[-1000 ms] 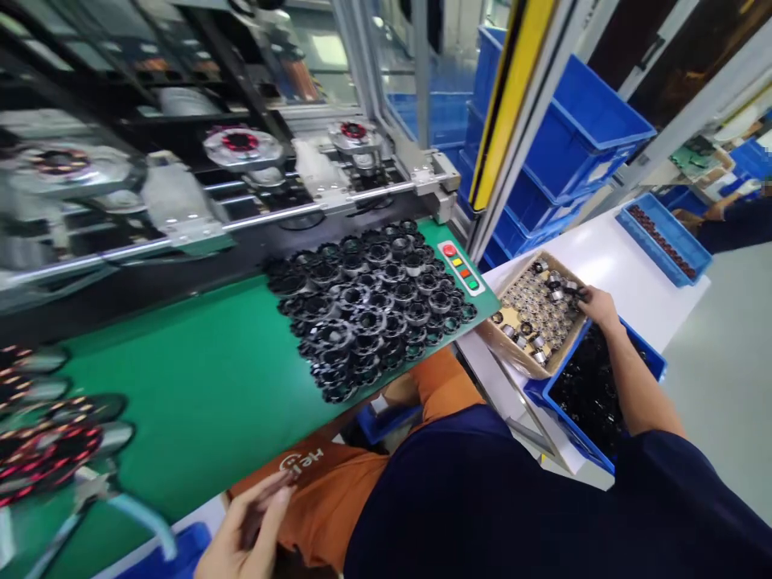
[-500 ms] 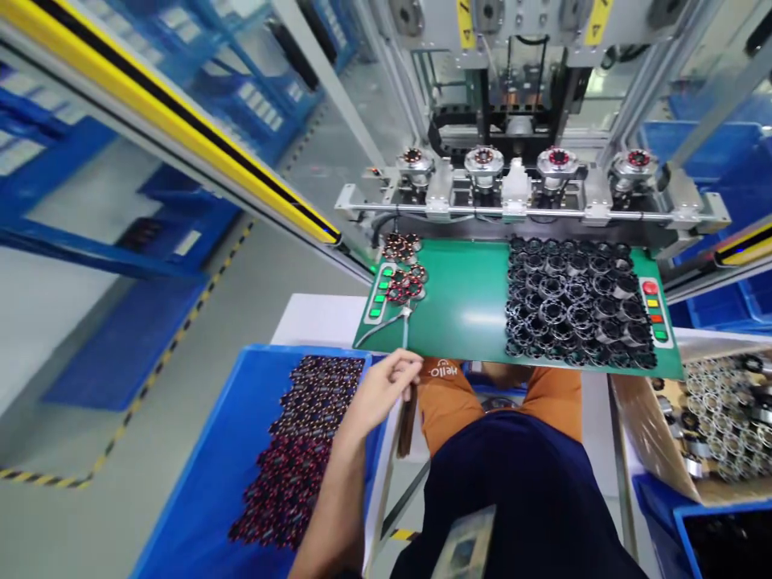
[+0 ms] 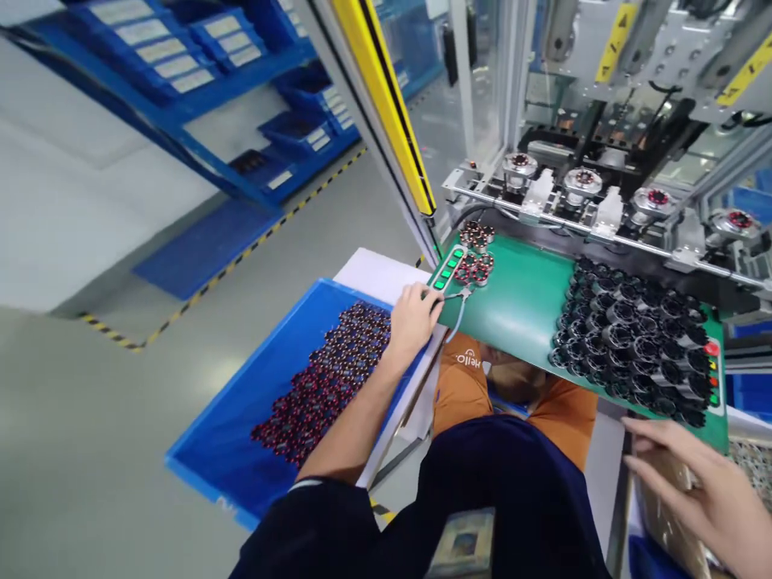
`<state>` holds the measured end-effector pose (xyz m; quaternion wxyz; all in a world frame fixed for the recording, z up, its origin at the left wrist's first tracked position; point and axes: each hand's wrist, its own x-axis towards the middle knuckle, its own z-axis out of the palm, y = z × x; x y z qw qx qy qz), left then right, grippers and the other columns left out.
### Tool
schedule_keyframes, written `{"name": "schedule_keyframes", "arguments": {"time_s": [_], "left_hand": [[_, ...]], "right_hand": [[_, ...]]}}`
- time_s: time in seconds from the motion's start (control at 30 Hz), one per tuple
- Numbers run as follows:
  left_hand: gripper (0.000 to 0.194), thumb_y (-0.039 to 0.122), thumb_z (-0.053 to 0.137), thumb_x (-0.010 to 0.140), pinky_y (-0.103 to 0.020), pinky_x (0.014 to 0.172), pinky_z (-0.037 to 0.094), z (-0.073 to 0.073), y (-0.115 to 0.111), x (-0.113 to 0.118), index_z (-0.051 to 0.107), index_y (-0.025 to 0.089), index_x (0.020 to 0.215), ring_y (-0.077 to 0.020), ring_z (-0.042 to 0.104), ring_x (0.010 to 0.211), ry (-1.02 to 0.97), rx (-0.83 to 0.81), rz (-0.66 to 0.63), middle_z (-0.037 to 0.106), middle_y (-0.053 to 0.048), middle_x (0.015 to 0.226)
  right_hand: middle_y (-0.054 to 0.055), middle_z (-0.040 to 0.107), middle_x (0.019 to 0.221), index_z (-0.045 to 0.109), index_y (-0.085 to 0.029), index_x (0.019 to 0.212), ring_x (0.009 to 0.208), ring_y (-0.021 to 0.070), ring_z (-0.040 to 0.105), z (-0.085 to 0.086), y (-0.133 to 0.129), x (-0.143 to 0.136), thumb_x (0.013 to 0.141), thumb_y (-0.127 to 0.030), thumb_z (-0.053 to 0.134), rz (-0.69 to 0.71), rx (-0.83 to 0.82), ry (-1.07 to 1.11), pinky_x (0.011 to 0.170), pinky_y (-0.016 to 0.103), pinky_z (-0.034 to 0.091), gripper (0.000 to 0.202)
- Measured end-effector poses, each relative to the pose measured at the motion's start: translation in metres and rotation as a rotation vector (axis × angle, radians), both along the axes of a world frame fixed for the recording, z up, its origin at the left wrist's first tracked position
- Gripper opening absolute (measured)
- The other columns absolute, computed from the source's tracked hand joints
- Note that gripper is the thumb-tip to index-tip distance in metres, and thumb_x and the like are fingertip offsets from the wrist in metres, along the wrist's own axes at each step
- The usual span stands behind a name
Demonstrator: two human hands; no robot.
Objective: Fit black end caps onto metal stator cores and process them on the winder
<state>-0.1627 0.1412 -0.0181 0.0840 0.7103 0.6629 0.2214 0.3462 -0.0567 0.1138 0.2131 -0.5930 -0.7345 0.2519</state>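
Note:
My left hand is at the left front corner of the green work plate, its curled fingers around one handle end of the small pliers. The pliers' other handle, light blue, points toward the plate's front edge. Just behind their head sit several copper-and-red wound motor stators. My right hand hangs off the plate's right front side, thumb and fingers apart, holding nothing. Rows of black and silver ring-shaped housings stand on the right of the plate, nearest to that hand.
A blue tray holding rows of wound stators stands at left. Behind the plate is a machine with several round holders on a rail. Green buttons line the left edge; a red button is at right. A box of metal rings sits at lower right.
The view has swung to the left. My left hand has moved up from the plate's front edge to the pliers' handle. My right hand has come into view at lower right.

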Motion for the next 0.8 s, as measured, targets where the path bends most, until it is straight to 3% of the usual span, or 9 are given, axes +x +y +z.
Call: {"name": "schedule_keyframes", "arguments": {"time_s": [0.13, 0.27, 0.37, 0.57, 0.67, 0.73, 0.8], "left_hand": [[0.024, 0.029, 0.075, 0.116, -0.045, 0.107, 0.057, -0.005, 0.010, 0.007, 0.089, 0.026, 0.136, -0.0333, 0.062, 0.127, 0.050, 0.019, -0.049, 0.072, -0.015, 0.133], [0.019, 0.032, 0.076, 0.118, -0.043, 0.108, 0.056, -0.007, 0.013, 0.011, 0.090, 0.025, 0.129, -0.0312, 0.063, 0.128, 0.064, 0.036, -0.066, 0.073, -0.012, 0.131], [0.017, 0.029, 0.077, 0.117, -0.041, 0.106, 0.056, -0.008, 0.003, 0.025, 0.089, 0.021, 0.127, -0.0300, 0.065, 0.125, 0.040, 0.058, -0.071, 0.076, -0.012, 0.126], [0.012, 0.027, 0.079, 0.117, -0.039, 0.096, 0.055, -0.005, -0.011, 0.075, 0.089, 0.021, 0.119, -0.0281, 0.072, 0.117, -0.072, 0.083, -0.093, 0.080, -0.010, 0.115], [0.020, 0.029, 0.075, 0.119, -0.042, 0.103, 0.056, -0.002, -0.021, 0.095, 0.087, 0.021, 0.133, -0.0292, 0.073, 0.120, -0.153, 0.094, -0.058, 0.081, -0.011, 0.122], [0.030, 0.035, 0.072, 0.121, -0.044, 0.112, 0.057, -0.008, -0.042, 0.104, 0.083, 0.022, 0.147, -0.0294, 0.074, 0.126, -0.223, 0.097, -0.049, 0.081, -0.013, 0.128], [0.031, 0.042, 0.070, 0.122, -0.042, 0.114, 0.058, -0.025, -0.079, 0.107, 0.085, 0.024, 0.143, -0.0269, 0.076, 0.123, -0.304, 0.068, -0.075, 0.082, -0.011, 0.126]], "right_hand": [[0.004, 0.091, 0.133, 0.076, -0.054, 0.157, 0.114, 0.0339, 0.093, -0.003, 0.033, -0.067, 0.118, -0.047, 0.071, 0.303, -0.119, 0.064, 0.094, 0.052, 0.083, 0.040], [0.004, 0.088, 0.145, 0.073, -0.046, 0.161, 0.129, 0.0308, 0.091, -0.013, 0.050, -0.104, 0.122, -0.042, 0.067, 0.489, -0.198, 0.052, 0.107, 0.047, 0.081, 0.040], [0.004, 0.084, 0.151, 0.069, -0.045, 0.165, 0.137, 0.0296, 0.088, -0.020, 0.050, -0.116, 0.121, -0.038, 0.069, 0.550, -0.293, -0.001, 0.115, 0.050, 0.078, 0.044], [0.009, 0.080, 0.156, 0.066, -0.036, 0.169, 0.142, 0.0327, 0.085, -0.035, 0.035, -0.128, 0.118, -0.031, 0.073, 0.586, -0.423, -0.148, 0.119, 0.056, 0.075, 0.052], [0.012, 0.079, 0.159, 0.066, -0.032, 0.171, 0.144, 0.0350, 0.084, -0.041, 0.023, -0.132, 0.117, -0.029, 0.075, 0.594, -0.442, -0.193, 0.121, 0.058, 0.074, 0.055], [0.013, 0.078, 0.162, 0.065, -0.032, 0.172, 0.147, 0.0348, 0.082, -0.046, 0.014, -0.133, 0.117, -0.028, 0.075, 0.601, -0.468, -0.188, 0.123, 0.057, 0.072, 0.056], [0.012, 0.079, 0.159, 0.066, -0.032, 0.171, 0.145, 0.0338, 0.083, -0.054, 0.005, -0.135, 0.117, -0.027, 0.076, 0.600, -0.497, -0.171, 0.123, 0.055, 0.072, 0.055]]}}
